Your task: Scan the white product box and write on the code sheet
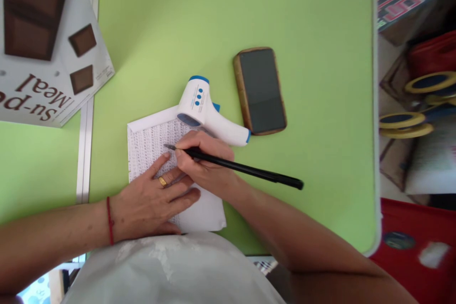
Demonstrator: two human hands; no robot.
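A black pen (245, 167) is pinched in my right hand (204, 161), its tip touching or just over a sheet of paper (146, 137) covered in rows of small handwriting. My left hand (156, 199) lies flat on the sheet with fingers spread, a gold ring on one finger and a red cord at the wrist. Across the paper's upper edge rests a white and blue infrared thermometer (210, 111), just beyond my right hand. Right of it lies a phone (261, 90) in a brown case, screen dark. Part of the writing is hidden under my hands.
The green table (320, 57) has a metal seam on the left and a pale rim on the right. A box with chocolate pictures (50, 71) stands at upper left. Beyond the right edge are yellow-handled scissors (406, 123) and a red surface (420, 228).
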